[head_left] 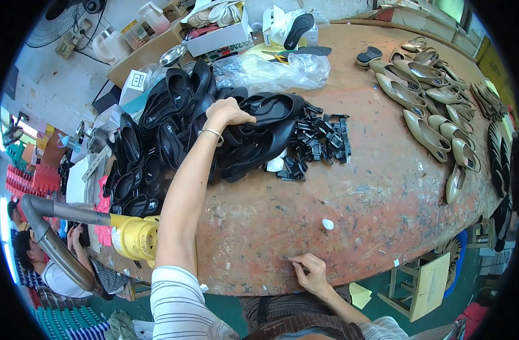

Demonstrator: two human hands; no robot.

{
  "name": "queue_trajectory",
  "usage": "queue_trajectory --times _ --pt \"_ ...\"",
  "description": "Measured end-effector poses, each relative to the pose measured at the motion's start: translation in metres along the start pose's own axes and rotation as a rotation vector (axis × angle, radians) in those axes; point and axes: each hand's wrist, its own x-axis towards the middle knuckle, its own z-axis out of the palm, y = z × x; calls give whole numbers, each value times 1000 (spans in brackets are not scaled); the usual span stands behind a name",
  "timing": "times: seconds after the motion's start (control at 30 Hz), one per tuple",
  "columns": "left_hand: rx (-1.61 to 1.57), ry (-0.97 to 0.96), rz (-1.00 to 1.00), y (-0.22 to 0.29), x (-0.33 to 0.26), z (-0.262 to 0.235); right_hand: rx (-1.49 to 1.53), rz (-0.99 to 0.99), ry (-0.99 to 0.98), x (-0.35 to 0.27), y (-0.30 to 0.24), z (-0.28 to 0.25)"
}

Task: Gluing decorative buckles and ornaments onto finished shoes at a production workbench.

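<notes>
My left arm reaches across the table to a heap of black shoes (171,141). My left hand (228,112) is closed on the edge of a black shoe (276,107) on top of the heap; its fingertips are partly hidden. Close to the table's near edge, my right hand (311,273) rests on the worn brown tabletop (259,226). Its index finger and thumb are apart, and I see nothing held in it. Beyond that hand stands a small white bottle (327,224). Small black clip-like pieces (322,139) lie piled right of the black shoes.
Beige shoes (426,85) spread over the far right. Clear plastic bags (270,71) and a white box (219,37) sit at the back. A yellow machine with a duct (136,238) stands on the left, near another person (55,272). A wooden stool (429,286) is below the right edge.
</notes>
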Motion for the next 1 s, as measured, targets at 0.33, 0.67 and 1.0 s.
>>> queue_trajectory --times 0.33,0.67,1.0 --pt "-952 586 -35 -102 -120 52 45 -5 -5 -1 1 -1" --pt "-915 376 -146 -130 -261 179 -33 6 -52 -3 -3 1" --pt "27 680 -135 -53 -257 170 -192 268 529 -13 18 -42"
